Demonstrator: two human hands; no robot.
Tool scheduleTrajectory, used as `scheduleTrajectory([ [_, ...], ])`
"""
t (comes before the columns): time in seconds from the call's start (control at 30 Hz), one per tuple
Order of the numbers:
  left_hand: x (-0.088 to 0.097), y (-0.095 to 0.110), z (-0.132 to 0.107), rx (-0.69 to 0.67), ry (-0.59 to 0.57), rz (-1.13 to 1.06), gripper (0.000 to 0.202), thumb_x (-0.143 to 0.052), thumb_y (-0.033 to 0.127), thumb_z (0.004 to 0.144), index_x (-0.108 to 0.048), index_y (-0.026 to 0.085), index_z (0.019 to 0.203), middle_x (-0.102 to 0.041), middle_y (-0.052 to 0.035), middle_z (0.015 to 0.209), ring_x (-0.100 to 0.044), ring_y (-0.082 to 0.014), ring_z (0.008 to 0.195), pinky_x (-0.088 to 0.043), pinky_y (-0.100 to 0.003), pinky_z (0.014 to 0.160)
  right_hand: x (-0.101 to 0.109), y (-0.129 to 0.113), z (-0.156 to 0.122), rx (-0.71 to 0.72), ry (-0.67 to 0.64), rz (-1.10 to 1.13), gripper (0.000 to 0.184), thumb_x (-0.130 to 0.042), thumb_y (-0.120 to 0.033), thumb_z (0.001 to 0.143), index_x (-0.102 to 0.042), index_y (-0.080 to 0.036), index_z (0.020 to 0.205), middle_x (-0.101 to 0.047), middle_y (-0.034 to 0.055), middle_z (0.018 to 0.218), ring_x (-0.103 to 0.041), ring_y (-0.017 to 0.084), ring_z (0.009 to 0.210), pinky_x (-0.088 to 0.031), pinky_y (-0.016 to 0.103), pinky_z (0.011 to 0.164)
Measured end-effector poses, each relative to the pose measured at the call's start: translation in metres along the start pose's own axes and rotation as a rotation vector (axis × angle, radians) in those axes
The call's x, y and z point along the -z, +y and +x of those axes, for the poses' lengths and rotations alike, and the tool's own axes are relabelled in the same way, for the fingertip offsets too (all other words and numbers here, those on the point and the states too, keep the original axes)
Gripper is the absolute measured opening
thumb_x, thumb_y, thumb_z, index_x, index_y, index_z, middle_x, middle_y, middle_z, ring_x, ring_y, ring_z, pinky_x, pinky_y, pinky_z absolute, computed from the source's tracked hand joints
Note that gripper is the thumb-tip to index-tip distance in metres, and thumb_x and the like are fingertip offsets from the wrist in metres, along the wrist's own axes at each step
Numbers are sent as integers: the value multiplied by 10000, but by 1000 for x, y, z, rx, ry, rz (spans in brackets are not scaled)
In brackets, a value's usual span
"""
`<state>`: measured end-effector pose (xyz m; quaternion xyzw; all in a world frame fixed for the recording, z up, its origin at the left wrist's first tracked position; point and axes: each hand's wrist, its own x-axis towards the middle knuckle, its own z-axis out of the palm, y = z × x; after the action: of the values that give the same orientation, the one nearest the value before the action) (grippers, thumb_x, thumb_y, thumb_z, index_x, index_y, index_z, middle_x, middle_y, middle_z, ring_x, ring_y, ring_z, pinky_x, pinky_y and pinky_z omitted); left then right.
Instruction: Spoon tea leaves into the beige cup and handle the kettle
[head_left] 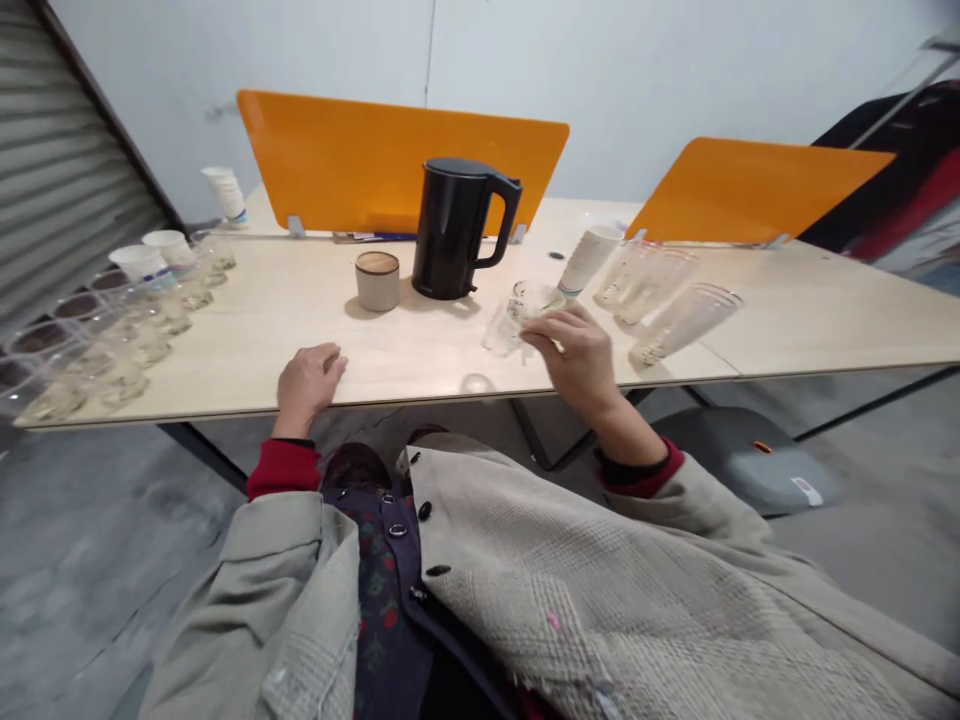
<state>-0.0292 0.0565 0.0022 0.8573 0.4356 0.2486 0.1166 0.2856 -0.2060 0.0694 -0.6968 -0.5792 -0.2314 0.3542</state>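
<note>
A clear plastic cup [517, 318] lies tilted on its side on the pale wooden tabletop [262, 330], its open mouth turned up and away, just in front of a black electric kettle [456, 228]. The right hand [581, 358] pinches the cup's near wall between fingertips and thumb. The left hand [306, 385] rests at the table's near edge, well apart from the cup, its fingers curled loosely inward and holding nothing.

Just left of the kettle stands a small beige ceramic jar with a brown wooden lid [377, 280]. To the right of the cup lie a white paper cup stack [589, 259] and two stacks of clear plastic cups [664, 290], all tipped on their sides. Along the table's left edge stand rows of clear cups, some with dark liquid [90, 335], with white paper cups [156, 255] among them and another paper stack [226, 193] further back.

Two orange divider panels [375, 160] rise from the table's far side against a plain white wall [600, 70]. A grey ribbed shutter [52, 170] fills the left. The floor [90, 560] is grey concrete. The person wears a beige woven coat [600, 610] with red cuffs.
</note>
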Motion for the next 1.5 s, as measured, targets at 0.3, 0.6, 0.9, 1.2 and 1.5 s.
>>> scheduleTrajectory([
  [0.3,2,4,-3,39,-10,-8,407,-562,406,997,-794,253,1293,-793,-62,1383,-683,-268,1331,-534,-368,1123,-118,-98,92,144,-336,63,303,-559,-255,1067,-848,-221,985,-823,113,1106,-624,318,1138,-504,450,965],
  [0.6,5,9,-6,17,-34,-13,398,-565,383,1011,-785,240,1311,-791,-85,1372,-675,-275,1328,-535,-370,1102,-170,-110,111,163,-513,-54,288,-559,-198,1058,-842,-162,1023,-820,148,1141,-616,337,1167,-456,445,936],
  [0.9,5,9,-8,3,-37,-14,371,-569,377,1022,-789,245,1289,-793,-72,1371,-674,-278,1331,-532,-376,1115,-161,-77,118,149,-302,176,446,-582,-137,959,-760,-205,1362,-744,92,1434,-583,336,1315,-473,490,1163],
  [1.2,-2,4,-6,-131,-100,67,696,-581,442,1029,-447,248,1684,-412,-81,1781,-436,-318,1612,-393,-482,1289,-218,-39,179,-191,-272,256,676,-638,-614,994,-641,-188,1520,-632,177,1577,-549,409,1470,-415,598,1264],
  [1.5,-7,12,6,-154,-259,99,800,-498,555,1066,-272,218,1756,-250,-135,1835,-265,-363,1702,-282,-557,1348,-252,-51,192,-298,-378,347,888,-793,-587,843,-577,-127,1571,-588,215,1625,-536,385,1525,-368,546,1320],
])
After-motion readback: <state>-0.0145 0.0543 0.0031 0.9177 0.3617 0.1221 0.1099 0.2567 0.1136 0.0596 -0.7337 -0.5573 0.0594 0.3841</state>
